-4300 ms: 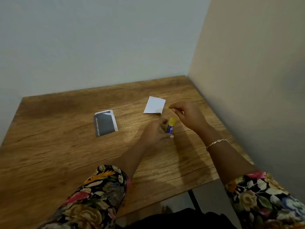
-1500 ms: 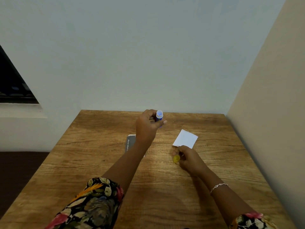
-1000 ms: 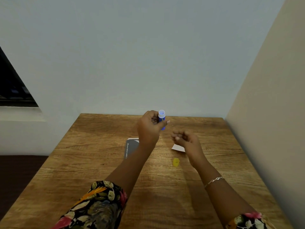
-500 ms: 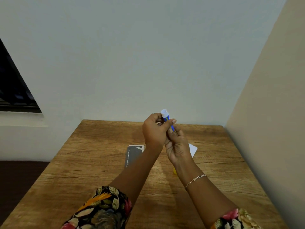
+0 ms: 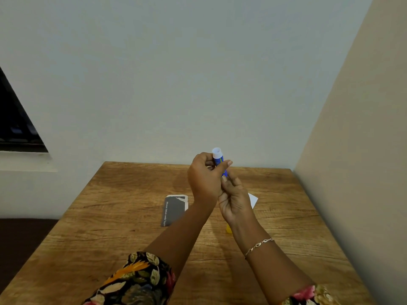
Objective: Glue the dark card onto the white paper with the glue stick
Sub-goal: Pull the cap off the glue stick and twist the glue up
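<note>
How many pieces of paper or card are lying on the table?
2. The dark card lies left of the left hand; the white paper peeks out behind the right hand. Others could be hidden under the arms.

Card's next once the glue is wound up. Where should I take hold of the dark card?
The dark card lies flat on the table, so nothing offers itself to pinch from above. Probably best: come from its open left long edge, slide fingers under that edge and lift. The left forearm crosses its right side.
</note>
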